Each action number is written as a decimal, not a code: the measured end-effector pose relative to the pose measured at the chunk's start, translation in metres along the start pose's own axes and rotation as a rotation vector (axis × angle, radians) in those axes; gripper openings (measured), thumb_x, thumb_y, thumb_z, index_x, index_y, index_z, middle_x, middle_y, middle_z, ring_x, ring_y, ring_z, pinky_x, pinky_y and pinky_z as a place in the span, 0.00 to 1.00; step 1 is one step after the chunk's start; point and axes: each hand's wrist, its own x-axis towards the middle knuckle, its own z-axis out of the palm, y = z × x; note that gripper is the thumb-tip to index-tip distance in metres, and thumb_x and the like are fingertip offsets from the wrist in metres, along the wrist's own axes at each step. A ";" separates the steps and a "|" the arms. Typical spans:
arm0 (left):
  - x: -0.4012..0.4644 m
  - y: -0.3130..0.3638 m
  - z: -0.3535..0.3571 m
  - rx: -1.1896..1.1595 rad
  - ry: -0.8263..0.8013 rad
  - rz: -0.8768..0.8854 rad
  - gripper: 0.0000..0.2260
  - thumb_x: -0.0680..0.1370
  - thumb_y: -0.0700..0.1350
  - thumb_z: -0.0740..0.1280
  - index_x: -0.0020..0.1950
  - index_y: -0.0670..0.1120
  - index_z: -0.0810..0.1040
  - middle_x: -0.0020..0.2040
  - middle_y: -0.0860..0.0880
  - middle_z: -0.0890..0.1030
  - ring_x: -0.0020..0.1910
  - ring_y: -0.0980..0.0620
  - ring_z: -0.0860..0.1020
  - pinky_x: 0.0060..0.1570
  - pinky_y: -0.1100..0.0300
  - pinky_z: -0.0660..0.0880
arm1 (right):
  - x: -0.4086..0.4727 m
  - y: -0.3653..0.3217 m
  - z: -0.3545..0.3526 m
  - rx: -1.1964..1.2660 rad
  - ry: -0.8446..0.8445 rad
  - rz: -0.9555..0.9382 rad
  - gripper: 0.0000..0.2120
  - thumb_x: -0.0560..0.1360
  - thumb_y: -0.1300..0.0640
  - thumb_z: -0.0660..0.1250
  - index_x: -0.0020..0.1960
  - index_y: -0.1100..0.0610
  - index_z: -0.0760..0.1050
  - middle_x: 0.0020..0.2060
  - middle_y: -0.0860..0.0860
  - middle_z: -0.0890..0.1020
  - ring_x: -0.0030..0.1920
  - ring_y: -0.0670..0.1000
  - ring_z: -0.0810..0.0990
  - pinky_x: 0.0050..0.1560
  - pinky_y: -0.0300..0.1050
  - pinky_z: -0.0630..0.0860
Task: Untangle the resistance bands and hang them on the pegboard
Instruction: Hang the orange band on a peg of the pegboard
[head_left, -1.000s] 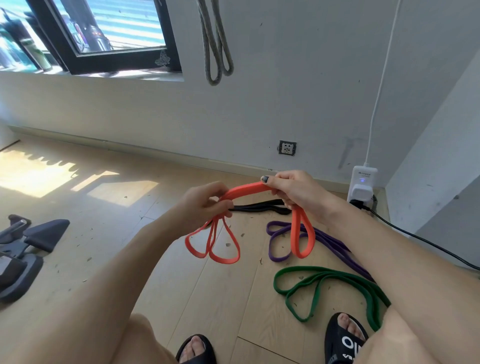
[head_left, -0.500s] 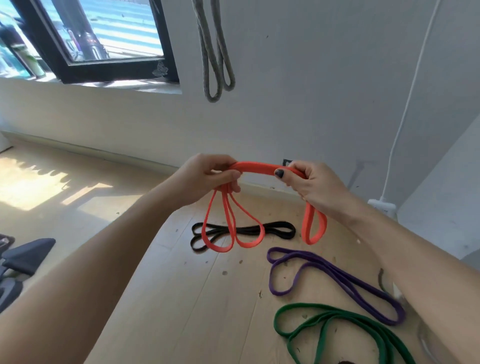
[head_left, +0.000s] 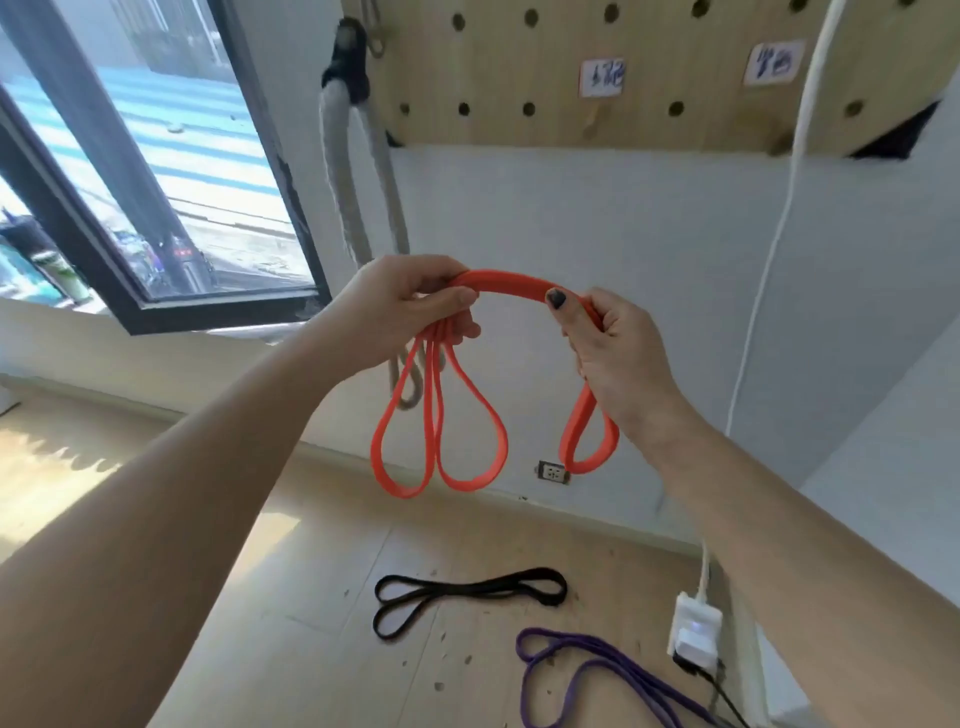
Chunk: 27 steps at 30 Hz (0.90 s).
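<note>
An orange resistance band (head_left: 506, 285), folded into several strands, spans between both hands at chest height. My left hand (head_left: 400, 306) grips one end, and two loops hang below it. My right hand (head_left: 613, 353) grips the other end, with one short loop hanging under it. The wooden pegboard (head_left: 519, 73) is on the wall above, with paper labels and a peg (head_left: 592, 120). A grey band (head_left: 358, 208) hangs from its left edge. On the floor lie a black band (head_left: 467, 592) and a purple band (head_left: 597, 670).
A dark-framed window (head_left: 130, 171) fills the left wall. A white cable (head_left: 769, 260) runs down the wall to a white plug adapter (head_left: 693, 631) on the floor by the right wall. A wall socket (head_left: 551, 472) sits low on the wall.
Both hands have lifted the orange band upward from near the floor. The view has tilted up, so the pegboard now shows and the green band has left the frame.
</note>
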 end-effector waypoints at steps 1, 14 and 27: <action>0.011 0.021 -0.013 0.010 0.002 0.002 0.06 0.83 0.39 0.66 0.55 0.40 0.81 0.45 0.40 0.85 0.46 0.49 0.87 0.49 0.59 0.83 | 0.012 -0.022 -0.006 0.000 0.007 0.007 0.28 0.81 0.44 0.67 0.41 0.68 0.67 0.31 0.55 0.67 0.32 0.53 0.65 0.35 0.49 0.64; 0.122 0.192 -0.152 0.308 -0.011 0.029 0.05 0.82 0.45 0.67 0.55 0.48 0.82 0.43 0.55 0.85 0.42 0.62 0.83 0.48 0.70 0.79 | 0.140 -0.223 -0.045 0.065 0.022 0.057 0.22 0.83 0.44 0.64 0.40 0.60 0.69 0.27 0.47 0.66 0.31 0.53 0.65 0.34 0.49 0.66; 0.241 0.159 -0.189 0.338 -0.077 0.128 0.07 0.84 0.49 0.64 0.55 0.51 0.81 0.44 0.58 0.84 0.40 0.68 0.79 0.40 0.75 0.69 | 0.233 -0.236 -0.004 0.035 0.339 0.196 0.24 0.83 0.43 0.64 0.45 0.66 0.72 0.29 0.48 0.68 0.29 0.45 0.64 0.27 0.34 0.63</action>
